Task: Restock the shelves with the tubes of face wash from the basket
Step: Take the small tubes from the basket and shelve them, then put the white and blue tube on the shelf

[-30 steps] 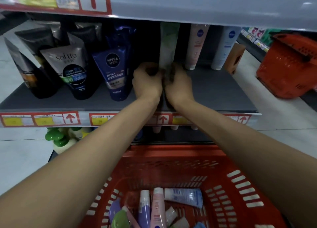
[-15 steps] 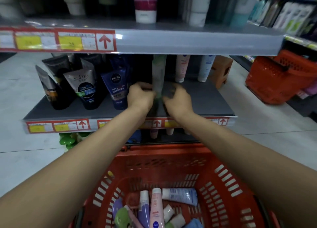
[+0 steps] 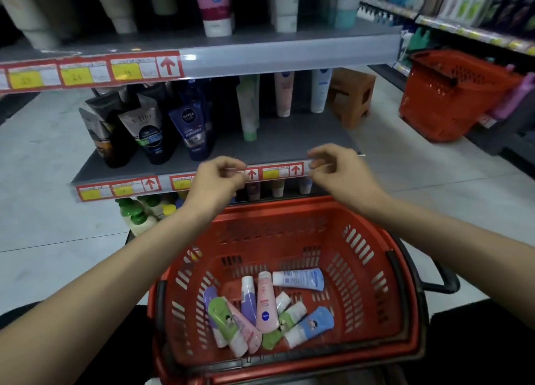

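Two empty hands, fingers loosely curled, hover over the basket (image 3: 289, 206): left hand (image 3: 220, 179), right hand (image 3: 338, 172). Tubes (image 3: 304, 325) lie below; the pink tube (image 3: 266, 305) points shelfward, midway between them.

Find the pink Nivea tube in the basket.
Head view, bottom centre: the pink Nivea tube lies in the near basket, between a purple tube at left and a white tube at right.

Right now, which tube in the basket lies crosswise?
The pale blue-and-white tube, just right of the pink tube; the others in the basket point lengthwise or diagonally.
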{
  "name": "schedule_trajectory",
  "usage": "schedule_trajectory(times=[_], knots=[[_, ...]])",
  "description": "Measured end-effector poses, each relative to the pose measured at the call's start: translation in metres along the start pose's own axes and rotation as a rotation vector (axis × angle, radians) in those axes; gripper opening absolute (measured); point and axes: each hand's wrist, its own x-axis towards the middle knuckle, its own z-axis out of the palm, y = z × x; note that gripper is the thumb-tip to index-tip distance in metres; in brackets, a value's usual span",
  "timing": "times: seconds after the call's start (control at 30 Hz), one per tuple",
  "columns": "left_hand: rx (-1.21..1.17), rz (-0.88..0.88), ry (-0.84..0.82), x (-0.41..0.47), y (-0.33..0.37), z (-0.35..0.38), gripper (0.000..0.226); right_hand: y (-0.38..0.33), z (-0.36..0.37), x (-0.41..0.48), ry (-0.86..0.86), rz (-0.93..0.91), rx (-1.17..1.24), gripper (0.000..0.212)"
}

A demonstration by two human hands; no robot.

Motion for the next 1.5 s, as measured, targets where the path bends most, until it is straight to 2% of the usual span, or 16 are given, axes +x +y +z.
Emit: schedule_trajectory(times=[0.1,0.2,0.3,0.4,0.47,0.53,0.63,0.73,0.9,1.1,1.27,1.37,1.43,1.5], knots=[[0.138,-0.073,-0.066,-0.016,-0.027,-0.003,0.008,0.02,0.005,-0.033,-0.126,-0.007,-0.097,0.043],[0.341,-0.228,-0.252,-0.028,-0.06,-0.003,0.003,0.043,0.012,-0.056,-0.362,-0.013,-0.314,0.045],[0.53,-0.372,-0.405,-0.036,-0.099,-0.006,0.014,0.072,0.024,-0.071,-0.568,0.066,-0.431,0.045],[0.745,-0.362,-0.466,-0.038,-0.132,-0.006,0.021,0.117,0.033,-0.088,-0.655,0.065,-0.587,0.041],[0.809,-0.348,-0.487,-0.039,-0.153,-0.003,0.023,0.134,0.029,-0.103,-0.688,0.035,-0.722,0.046],[0.886,-0.361,-0.509,-0.04,-0.174,0.001,0.029,0.141,0.023,-0.116,-0.687,-0.013,-0.884,0.05],[1.13,-0.284,-0.441,-0.033,-0.212,0.007,0.056,0.147,0.022,-0.126,-0.598,-0.078,-1.006,0.057],[1.26,-0.212,-0.364,-0.036,-0.205,0.028,0.05,0.154,0.018,-0.131,-0.575,-0.048,-1.044,0.06],[1.282,-0.1,-0.398,-0.035,-0.194,0.062,0.046,0.159,0.004,-0.134,-0.576,-0.022,-1.128,0.045],[1.225,-0.083,-0.613,-0.026,-0.186,0.094,0.047,0.172,-0.015,-0.135,-0.551,0.022,-1.173,0.04],[1.051,-0.1,-0.806,-0.026,-0.19,0.143,0.033,0.182,-0.024,-0.138,-0.51,0.036,-1.209,0.036],[1.094,0.067,-0.944,-0.028,-0.2,0.179,0.047,0.19,-0.024,-0.14,-0.503,0.051,-1.2,0.031],[1.251,0.263,-1.038,-0.034,-0.209,0.203,0.039,0.195,-0.024,-0.141,-0.47,0.046,-1.162,0.03],[1.369,0.42,-1.076,-0.038,-0.22,0.22,0.041,0.2,-0.023,-0.143,-0.458,0.049,-1.139,0.028]])
